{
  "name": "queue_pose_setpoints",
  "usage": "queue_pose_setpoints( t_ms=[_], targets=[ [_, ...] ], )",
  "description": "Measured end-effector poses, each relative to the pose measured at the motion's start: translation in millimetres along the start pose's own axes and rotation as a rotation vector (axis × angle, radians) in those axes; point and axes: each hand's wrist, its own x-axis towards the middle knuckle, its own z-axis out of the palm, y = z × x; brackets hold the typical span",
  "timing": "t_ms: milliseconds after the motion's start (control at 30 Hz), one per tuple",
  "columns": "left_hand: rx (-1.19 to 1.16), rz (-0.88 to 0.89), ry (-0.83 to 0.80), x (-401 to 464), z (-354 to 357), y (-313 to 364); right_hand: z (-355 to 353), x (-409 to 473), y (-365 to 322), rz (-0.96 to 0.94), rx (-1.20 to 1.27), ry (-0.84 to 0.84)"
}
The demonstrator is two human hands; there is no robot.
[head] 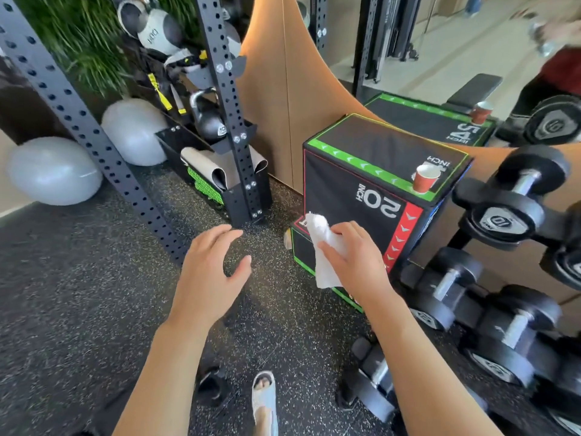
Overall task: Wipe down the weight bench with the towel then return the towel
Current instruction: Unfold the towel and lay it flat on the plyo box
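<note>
Your right hand (352, 256) grips the white towel (323, 247), fingers curled over it, one end bunched above the knuckles and the other hanging below the palm. You hold it in the air in front of the lower face of the box (377, 171); whether it touches the box cannot be told. Your left hand (210, 272) holds nothing, its fingers loosely spread and bent over the speckled floor (78, 294).

The box is black with green and red bands. Its front face reads "20 INCH", printed upside down from where you stand, and the top carries "INCH" with a number hidden behind one red paper cup (426, 177) standing at the near corner. A mirror (408, 58) behind the box repeats it, showing "24 INCH" reversed, the cup again and a black bench pad (474, 88).

To your right, dumbbells (509, 196) lie on a rack; two end caps read "10", and one in the mirror too. At least six dumbbells can be counted, others cut off by the edge. Left of the box a black perforated frame (232, 105) holds one kettlebell (209, 118) whose label is too small to read, and a ball (157, 29) marked with letters that look like "VOO". Two grey exercise balls (55, 169) rest on the floor beside it.
</note>
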Motion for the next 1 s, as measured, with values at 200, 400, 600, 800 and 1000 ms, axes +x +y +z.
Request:
queue_pose_setpoints(
  t_ms=[200, 400, 600, 800, 1000],
  targets=[
    [-0.037, 0.052, -0.046, 87, 15, -42, 34, 72, -1, 0.072, -0.027, 0.022],
    [-0.056, 0.107, -0.077, 183, 15, -87, 67, 157, -23, 0.101, -0.065, 0.051],
    [-0.113, 0.178, -0.097, 257, 23, -111, 91, 211, -31, 0.123, -0.095, 0.091],
    [-0.147, 0.214, -0.12, 306, 50, -118, 92, 252, -13, 0.19, -0.139, 0.091],
    [-0.147, 0.24, -0.136, 356, 84, -113, 89, 301, 21, 0.218, -0.115, 0.12]
  ],
)
